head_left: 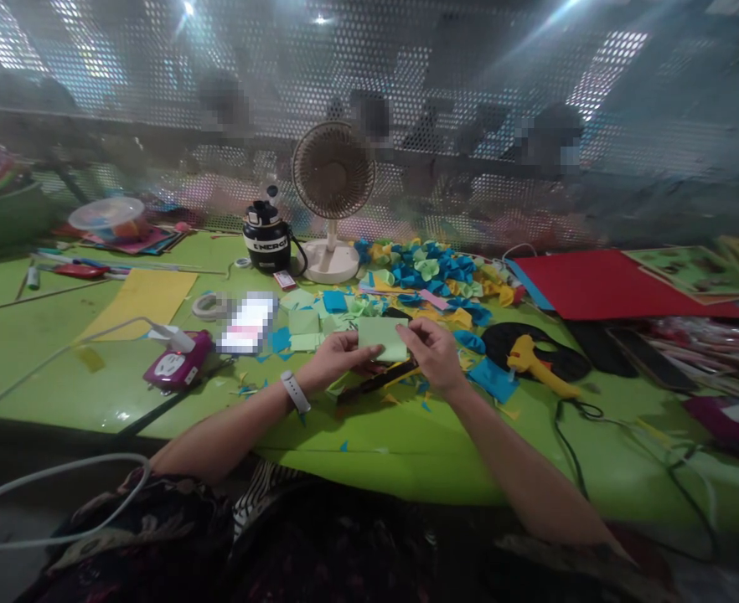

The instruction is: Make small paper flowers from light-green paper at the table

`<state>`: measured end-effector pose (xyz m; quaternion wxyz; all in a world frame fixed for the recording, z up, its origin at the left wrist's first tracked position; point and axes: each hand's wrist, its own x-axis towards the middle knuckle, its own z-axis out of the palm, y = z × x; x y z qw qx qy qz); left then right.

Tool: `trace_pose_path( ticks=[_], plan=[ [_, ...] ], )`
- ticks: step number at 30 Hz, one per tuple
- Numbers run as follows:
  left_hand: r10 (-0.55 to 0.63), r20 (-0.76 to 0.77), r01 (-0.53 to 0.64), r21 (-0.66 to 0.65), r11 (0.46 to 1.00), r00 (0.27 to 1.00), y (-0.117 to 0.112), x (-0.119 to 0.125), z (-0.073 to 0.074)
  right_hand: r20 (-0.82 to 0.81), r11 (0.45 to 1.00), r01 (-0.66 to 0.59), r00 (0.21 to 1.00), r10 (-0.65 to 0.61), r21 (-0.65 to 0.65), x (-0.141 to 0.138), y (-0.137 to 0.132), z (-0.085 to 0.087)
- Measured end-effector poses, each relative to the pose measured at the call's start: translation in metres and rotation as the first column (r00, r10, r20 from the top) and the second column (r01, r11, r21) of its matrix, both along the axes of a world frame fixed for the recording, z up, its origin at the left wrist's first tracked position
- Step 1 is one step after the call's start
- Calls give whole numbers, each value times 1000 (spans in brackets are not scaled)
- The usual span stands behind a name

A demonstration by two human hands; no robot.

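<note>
My left hand (338, 358) and my right hand (429, 356) both pinch a pale green paper square (382, 339) by its side edges, above the green tabletop (357, 435). Just below the hands lies a black-and-yellow tool (375, 381), possibly scissors, partly hidden by them. Several cut squares of green and blue paper (303, 322) lie to the left of my left hand. A white band (295, 392) circles my left wrist. A yellow glue gun (536, 364) lies to the right of my right hand, on a black mat (514, 343).
Folded blue, green and yellow paper flowers (426, 272) are heaped behind the hands. Further back stand a fan (332, 172) and a black flask (267, 239). A purple power socket (178, 360) sits at left, a red sheet (602, 285) at right, and perforated metal mesh (124, 142) runs behind the table.
</note>
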<state>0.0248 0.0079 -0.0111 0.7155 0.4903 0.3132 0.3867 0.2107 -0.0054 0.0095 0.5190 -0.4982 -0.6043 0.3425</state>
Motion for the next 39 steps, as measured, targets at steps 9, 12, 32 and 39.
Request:
trace_pose_path(
  ticks=[9,12,32,39],
  plan=[
    [-2,-33,2,11,1000,999,-1,1,1,-28,999,13,1000,-14,-31,1,3,-3],
    [18,-18,-18,15,1000,1000,-1,1,2,-42,998,-11,999,8,-57,2,2,0],
    [1,9,-1,-22,1000,1000,8,-9,7,116,928,-302,936,332,-218,3,3,2],
    [11,-32,-10,34,999,999,13,-12,9,57,864,-396,900,433,-310,3,6,4]
  ],
)
